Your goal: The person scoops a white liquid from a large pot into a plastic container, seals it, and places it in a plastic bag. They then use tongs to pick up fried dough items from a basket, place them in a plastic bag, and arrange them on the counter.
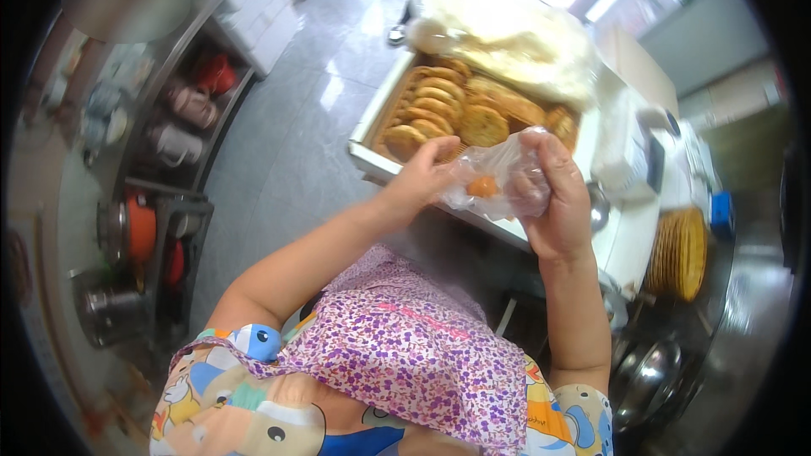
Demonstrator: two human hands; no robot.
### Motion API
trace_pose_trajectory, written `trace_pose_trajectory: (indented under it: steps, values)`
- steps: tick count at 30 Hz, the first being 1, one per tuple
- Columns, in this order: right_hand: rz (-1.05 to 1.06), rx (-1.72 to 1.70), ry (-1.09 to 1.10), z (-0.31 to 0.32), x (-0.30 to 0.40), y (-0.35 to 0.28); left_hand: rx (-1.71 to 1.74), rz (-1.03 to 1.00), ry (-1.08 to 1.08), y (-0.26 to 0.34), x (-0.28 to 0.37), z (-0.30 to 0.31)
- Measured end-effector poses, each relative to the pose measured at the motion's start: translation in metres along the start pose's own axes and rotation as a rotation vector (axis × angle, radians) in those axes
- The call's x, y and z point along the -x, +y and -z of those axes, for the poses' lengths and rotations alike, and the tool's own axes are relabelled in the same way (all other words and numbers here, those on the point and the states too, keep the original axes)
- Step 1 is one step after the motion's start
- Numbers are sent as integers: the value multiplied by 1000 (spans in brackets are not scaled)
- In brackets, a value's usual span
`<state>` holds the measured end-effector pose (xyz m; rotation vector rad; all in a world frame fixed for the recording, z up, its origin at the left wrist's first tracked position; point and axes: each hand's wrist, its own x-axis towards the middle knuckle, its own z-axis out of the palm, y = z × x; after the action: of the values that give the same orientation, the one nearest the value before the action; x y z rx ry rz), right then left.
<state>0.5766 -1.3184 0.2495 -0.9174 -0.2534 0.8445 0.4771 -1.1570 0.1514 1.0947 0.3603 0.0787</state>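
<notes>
Between my two hands is a clear plastic bag (507, 168) with a small round orange-brown piece of food (483, 187) showing through it. My right hand (561, 196) grips the bag's right side, thumb on top. My left hand (427, 174) is at the bag's left end, with its fingers partly hidden by the film. Just beyond the hands, a box or tray with white edges (380, 161) holds several round golden flatbreads (437, 98), a row of them standing on edge. One flatbread (485, 125) faces up near the bag.
A large plastic-covered pale mass (507, 25) sits behind the breads. To the right are a white box (624, 145), a stack of round woven trays (678, 253) and a metal bowl (646, 380). A shelf (184, 133) with pots stands left across the grey tiled floor (272, 139).
</notes>
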Motion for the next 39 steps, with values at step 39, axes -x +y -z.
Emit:
trace_pose_trajectory:
  steps: [39]
  values:
    - [-705,37,-599,-407,-271,387,215,-100,723,149,288,526]
